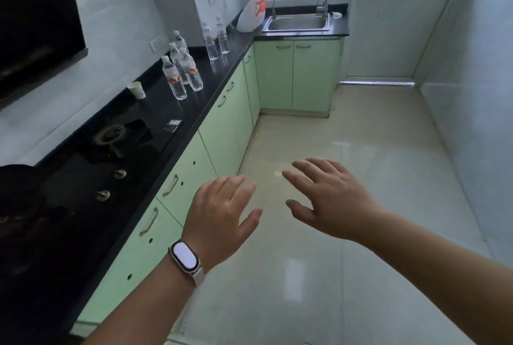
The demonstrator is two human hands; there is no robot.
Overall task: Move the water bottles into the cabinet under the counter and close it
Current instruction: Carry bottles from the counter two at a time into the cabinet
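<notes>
Black stone makes up the counter (pixel 155 133) that runs along the left wall, with a gas hob (pixel 111 150) set into it nearest the camera. Past the hob stands a white paper cup (pixel 136 90), and just beyond it the water bottles: a near cluster of four (pixel 181 69) standing upright close together, then a farther pair (pixel 216 39) side by side, apart from the cluster. All six are on the counter top. Below the counter, the pale green cabinet doors (pixel 222 114) are all closed, each with a metal handle. At the far end, a white plastic bag (pixel 254 8) with a red mark leans beside the steel sink (pixel 297 22) under the window.

In the foreground both hands are held out over the shiny tiled floor (pixel 347 136), palms down. The left hand (pixel 222 211), with a pale fitness band (pixel 185 260) on its wrist, has its fingers spread and grips nothing. The right hand (pixel 330 200) is close beside it but not touching, fingers also spread and empty. Both are well short of the bottles.
</notes>
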